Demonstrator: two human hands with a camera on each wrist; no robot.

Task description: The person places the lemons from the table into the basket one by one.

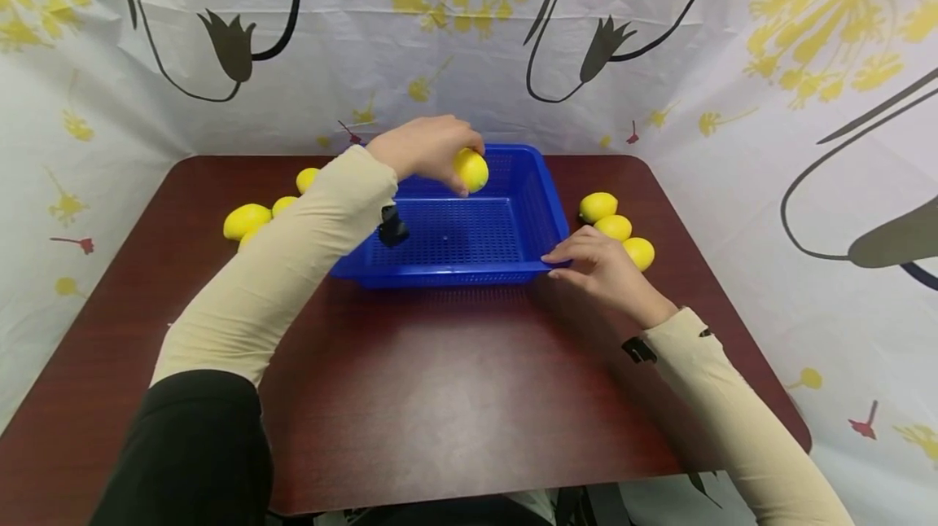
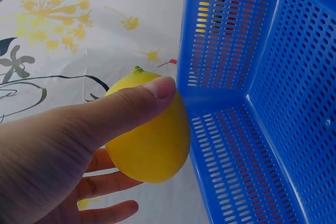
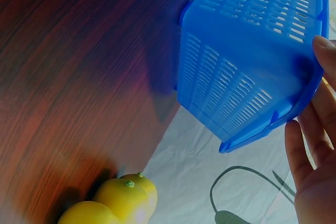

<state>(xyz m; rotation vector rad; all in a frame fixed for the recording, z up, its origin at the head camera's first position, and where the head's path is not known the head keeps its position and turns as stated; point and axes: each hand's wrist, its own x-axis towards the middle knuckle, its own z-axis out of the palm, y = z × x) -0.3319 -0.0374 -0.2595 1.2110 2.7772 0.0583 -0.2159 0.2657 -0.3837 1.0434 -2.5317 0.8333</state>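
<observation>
My left hand (image 1: 428, 153) grips a yellow lemon (image 1: 471, 170) above the back part of a blue plastic basket (image 1: 440, 275). In the left wrist view the thumb lies across the lemon (image 2: 152, 148), with the fingers behind it, beside the basket wall (image 2: 226, 145). My right hand (image 1: 597, 265) holds the basket's near right corner by the rim. The right wrist view has the thumb on one side of the rim (image 3: 310, 95) and the fingers on the other. The visible part of the basket floor holds no lemons.
Three lemons (image 1: 613, 227) lie in a row right of the basket, close to my right hand. Several more lemons (image 1: 246, 221) sit at the left, partly behind my left sleeve. The brown table (image 1: 440, 396) meets a patterned cloth (image 1: 469, 86) at the back.
</observation>
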